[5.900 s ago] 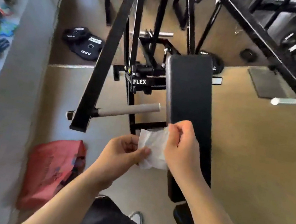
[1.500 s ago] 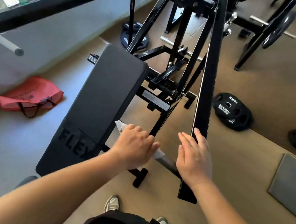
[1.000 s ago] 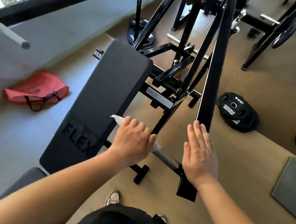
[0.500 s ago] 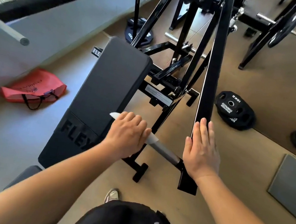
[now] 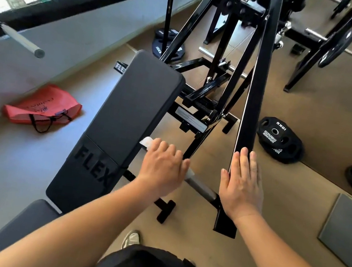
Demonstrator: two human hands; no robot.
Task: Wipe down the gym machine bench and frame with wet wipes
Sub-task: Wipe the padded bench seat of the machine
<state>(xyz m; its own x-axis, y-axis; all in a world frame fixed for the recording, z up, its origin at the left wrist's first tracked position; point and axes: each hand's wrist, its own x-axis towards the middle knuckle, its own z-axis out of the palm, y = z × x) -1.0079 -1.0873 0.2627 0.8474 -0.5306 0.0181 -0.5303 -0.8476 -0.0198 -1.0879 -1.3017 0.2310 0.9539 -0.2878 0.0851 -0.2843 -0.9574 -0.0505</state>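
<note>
White wet wipe (image 5: 146, 141) sits on the grey handle bar (image 5: 201, 186) just right of the FLEX bench pad (image 5: 132, 113). Left hand (image 5: 163, 168) is curled over it, gripping. Right hand (image 5: 241, 184) lies flat, fingers straight, on the black frame arm (image 5: 253, 99), further right of the pad.

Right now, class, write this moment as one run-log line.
left hand: wipe wrapped round handle | right hand: flat on frame bar | stage: wiping handle
</note>
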